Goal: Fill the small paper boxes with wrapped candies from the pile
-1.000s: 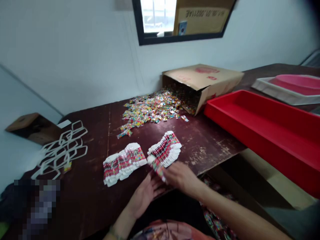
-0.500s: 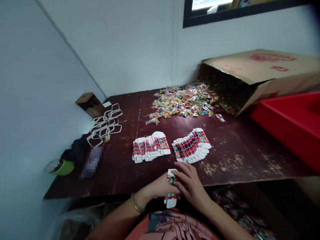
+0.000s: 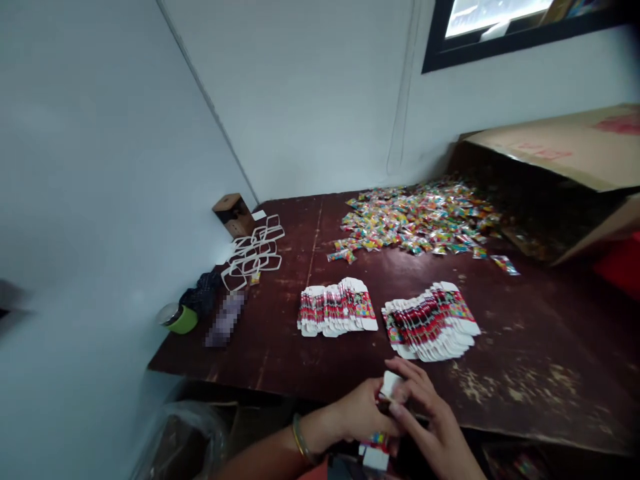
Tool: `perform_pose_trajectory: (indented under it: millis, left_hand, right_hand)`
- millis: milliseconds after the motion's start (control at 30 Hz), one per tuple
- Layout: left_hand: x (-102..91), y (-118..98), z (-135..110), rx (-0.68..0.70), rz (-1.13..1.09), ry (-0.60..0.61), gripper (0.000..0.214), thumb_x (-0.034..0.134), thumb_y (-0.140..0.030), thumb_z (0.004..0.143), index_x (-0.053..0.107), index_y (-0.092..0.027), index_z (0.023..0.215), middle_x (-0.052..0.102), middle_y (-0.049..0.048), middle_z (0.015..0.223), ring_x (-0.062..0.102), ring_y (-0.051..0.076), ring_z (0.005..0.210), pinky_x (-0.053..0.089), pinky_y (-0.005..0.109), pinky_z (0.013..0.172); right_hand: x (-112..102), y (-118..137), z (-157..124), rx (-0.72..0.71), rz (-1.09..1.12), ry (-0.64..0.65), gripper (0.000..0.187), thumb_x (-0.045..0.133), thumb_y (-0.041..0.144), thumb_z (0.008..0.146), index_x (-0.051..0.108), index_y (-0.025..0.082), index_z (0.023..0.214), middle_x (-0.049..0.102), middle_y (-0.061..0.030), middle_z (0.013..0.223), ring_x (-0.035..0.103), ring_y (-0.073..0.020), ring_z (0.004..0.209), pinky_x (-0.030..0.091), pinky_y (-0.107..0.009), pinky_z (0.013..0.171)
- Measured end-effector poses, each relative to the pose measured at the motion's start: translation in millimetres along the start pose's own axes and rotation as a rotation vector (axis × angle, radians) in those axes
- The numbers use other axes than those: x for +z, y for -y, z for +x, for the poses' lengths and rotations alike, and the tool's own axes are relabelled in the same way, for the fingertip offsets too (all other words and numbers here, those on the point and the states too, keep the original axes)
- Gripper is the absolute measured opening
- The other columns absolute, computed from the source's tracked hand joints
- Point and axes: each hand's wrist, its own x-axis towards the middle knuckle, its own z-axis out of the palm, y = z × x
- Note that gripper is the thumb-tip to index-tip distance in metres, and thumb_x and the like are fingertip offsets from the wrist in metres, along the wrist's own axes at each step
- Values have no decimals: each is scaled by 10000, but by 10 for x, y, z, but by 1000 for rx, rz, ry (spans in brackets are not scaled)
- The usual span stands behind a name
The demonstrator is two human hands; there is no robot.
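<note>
Both my hands hold one printed card (image 3: 389,385) at the near edge of the dark wooden table (image 3: 525,347). My left hand (image 3: 357,415) wraps around its middle. My right hand (image 3: 425,417) pinches its upper end, fingers curled. Just beyond them lie two fanned stacks of the same red, white and coloured cards, a left stack (image 3: 337,308) and a right stack (image 3: 433,321). Farther back is a heap of small colourful wrapped sweets (image 3: 417,219) spilling from a cardboard box (image 3: 565,173) lying on its side.
White plastic frames (image 3: 255,257) lie at the table's back left beside a small wooden block (image 3: 233,213). A green cup (image 3: 179,319) and dark cloth sit at the left edge. A red tray corner (image 3: 620,267) shows at far right. A plastic bag (image 3: 180,443) hangs below.
The view has swung left and down. My hands took one card off the right stack and drew it back to the table's near edge, where they now hold it closer together.
</note>
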Motion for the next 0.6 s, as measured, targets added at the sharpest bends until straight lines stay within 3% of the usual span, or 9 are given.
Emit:
perform_pose_trajectory:
  millis: [133,233,300,367,467,600]
  left_hand:
    - [20,-59,-9,83,168,22,213,736,-217,576,653,-152,761,558,-35,598,466,98,505,393,237,518]
    - [-14,-106,-48,72,135,220,304,823,-316,520,659,-150,715,614,-7,699,519,132,628,435,263,627]
    - [-36,-100,-50,76,117,243,362,842,-373,499,655,-142,705,624,-2,715,526,137,642,441,270,653]
    - [-46,-46,-19,113,111,86,415,848,-423,482,639,-127,684,602,-11,661,498,121,590,428,257,612]
    - [-41,92,38,198,138,-190,429,814,-462,555,616,-117,716,586,-8,653,488,115,580,399,230,565]
    - [-40,234,-4,340,191,-364,441,667,-371,783,493,-172,1136,625,0,782,553,132,670,414,224,625]
  right_hand:
    - [-168,38,139,-23,41,223,149,592,363,859,704,269,888,525,-111,1348,506,-334,1217,484,-534,934]
    - [-377,80,254,-39,188,513,157,583,340,874,722,267,873,594,-94,1260,521,-289,1218,490,-434,954]
    - [-462,90,292,-1,298,588,155,584,325,878,725,261,870,629,-81,1184,521,-269,1218,478,-383,967]
    - [-442,71,273,85,387,511,161,572,317,886,715,246,881,655,-79,1094,594,-248,1100,497,-350,919]
    - [-235,13,127,276,511,232,156,580,328,879,640,221,976,671,-66,981,646,-208,894,521,-314,811]
    - [58,-23,-174,515,683,-125,315,659,370,819,477,227,1034,662,-13,842,618,-137,678,496,-218,597]
